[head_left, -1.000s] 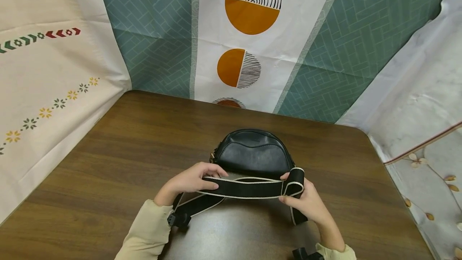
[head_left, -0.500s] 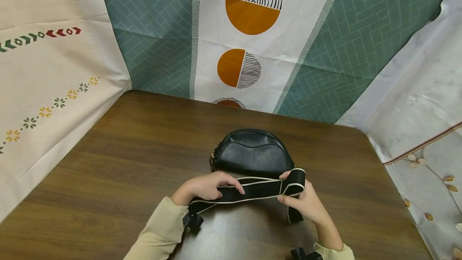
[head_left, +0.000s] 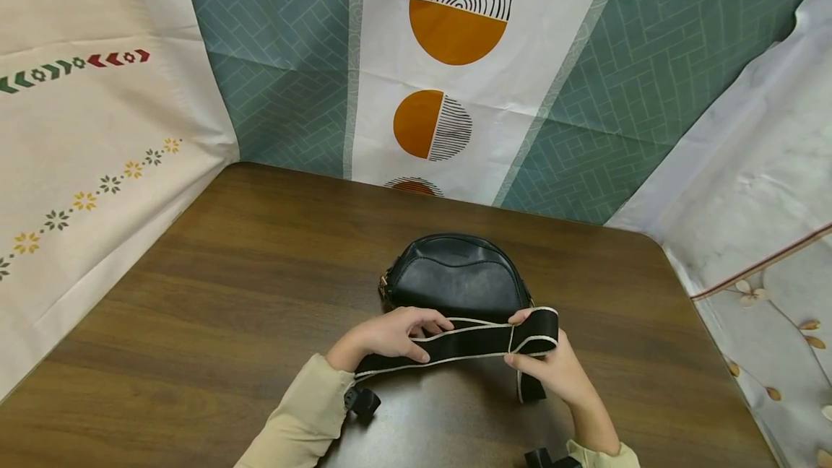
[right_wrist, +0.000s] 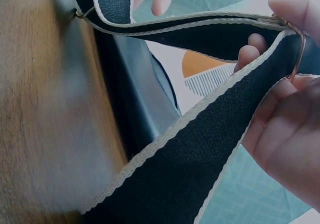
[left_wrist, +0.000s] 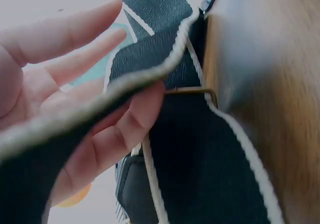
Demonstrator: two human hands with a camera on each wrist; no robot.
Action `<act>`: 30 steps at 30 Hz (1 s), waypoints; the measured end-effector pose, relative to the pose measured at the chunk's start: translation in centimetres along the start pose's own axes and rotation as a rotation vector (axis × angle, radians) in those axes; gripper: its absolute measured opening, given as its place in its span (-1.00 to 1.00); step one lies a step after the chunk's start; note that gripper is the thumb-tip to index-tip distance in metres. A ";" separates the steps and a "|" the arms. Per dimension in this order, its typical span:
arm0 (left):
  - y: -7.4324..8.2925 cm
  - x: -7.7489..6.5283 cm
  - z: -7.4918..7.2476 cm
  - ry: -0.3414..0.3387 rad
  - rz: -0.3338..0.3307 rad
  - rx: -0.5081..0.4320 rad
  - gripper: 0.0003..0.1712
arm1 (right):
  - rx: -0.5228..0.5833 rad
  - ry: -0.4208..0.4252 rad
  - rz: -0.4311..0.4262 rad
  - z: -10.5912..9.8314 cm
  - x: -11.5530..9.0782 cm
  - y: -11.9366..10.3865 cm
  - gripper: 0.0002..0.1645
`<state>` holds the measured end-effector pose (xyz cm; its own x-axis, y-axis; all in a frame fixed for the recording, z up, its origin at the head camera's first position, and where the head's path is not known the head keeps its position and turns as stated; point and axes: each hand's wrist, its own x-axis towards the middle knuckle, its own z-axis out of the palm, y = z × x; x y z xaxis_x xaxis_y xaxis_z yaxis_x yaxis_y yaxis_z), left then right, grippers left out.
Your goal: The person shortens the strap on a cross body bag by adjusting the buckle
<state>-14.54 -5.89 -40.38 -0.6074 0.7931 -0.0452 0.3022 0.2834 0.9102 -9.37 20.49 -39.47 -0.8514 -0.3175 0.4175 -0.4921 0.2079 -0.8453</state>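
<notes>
Wooden table [head_left: 227,309]: strap [head_left: 481,340] pinched by R hand [head_left: 552,368] at 4 o'clock of bag [head_left: 458,276], L hand [head_left: 388,334] w/ fingers spread; prob being adj'd, L grip likely needed next

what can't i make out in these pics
Lower front of the bag, head view: partly hidden by the left hand and strap.
Some fingers of the right hand, head view: hidden behind the strap.
Near stretch of strap, left wrist view: blurred, cut off by left edge.
Right sleeve, head view: cut off by bottom edge.
</notes>
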 end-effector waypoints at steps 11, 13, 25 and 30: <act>1.2 1.6 1.4 0.036 0.000 -0.054 -0.53 | 0.151 -0.079 -0.024 0.1 0.0 0.1 -0.45; 1.4 1.8 1.6 0.051 0.016 -0.058 -0.54 | 0.184 -0.098 -0.019 0.1 0.1 0.2 -0.45; 1.7 3.0 2.5 0.128 0.134 -0.225 -0.67 | 0.020 -0.112 0.047 1.0 0.2 0.0 -0.45; 1.9 3.1 2.7 0.134 0.152 -0.235 -0.80 | 0.008 -0.132 0.025 1.1 0.3 0.2 -0.43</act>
<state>-13.82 -1.43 -39.90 -0.6643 0.7344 0.1388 0.2278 0.0221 0.9734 -9.49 19.37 -39.88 -0.8319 -0.4317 0.3488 -0.4688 0.2101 -0.8580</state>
